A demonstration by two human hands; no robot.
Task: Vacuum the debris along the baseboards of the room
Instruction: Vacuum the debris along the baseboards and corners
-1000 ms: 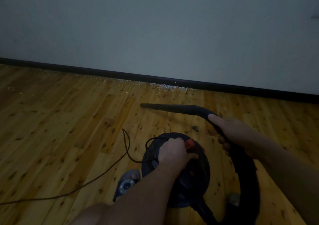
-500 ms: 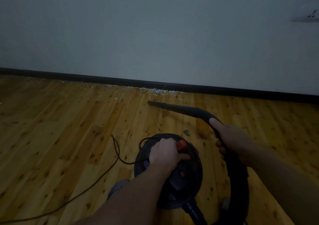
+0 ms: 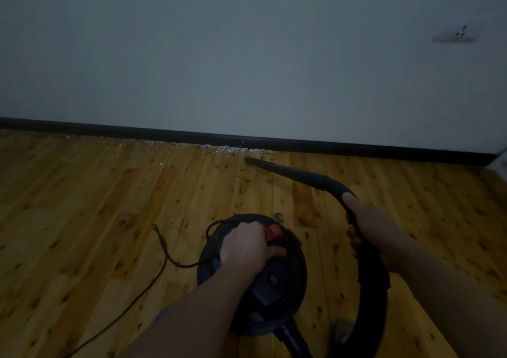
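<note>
since the debris (image 3: 230, 149) lies against the baseboard (image 3: 356, 147), right hand (image 3: 375, 228) fingers clamp the hose (image 3: 337, 186) aiming the nozzle (image 3: 253, 161) beside it, left hand (image 3: 247, 248) gripping the vacuum (image 3: 285, 289) handle to carry it.

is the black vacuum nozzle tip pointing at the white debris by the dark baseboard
Yes, the black nozzle tip lies just short of the white debris along the dark baseboard.

Knotty wood plank floor (image 3: 82, 220) with a slight sheen, matt painted wall (image 3: 219, 56), dark glossy baseboard (image 3: 109, 131), matt black plastic vacuum nozzle (image 3: 288, 169).
</note>
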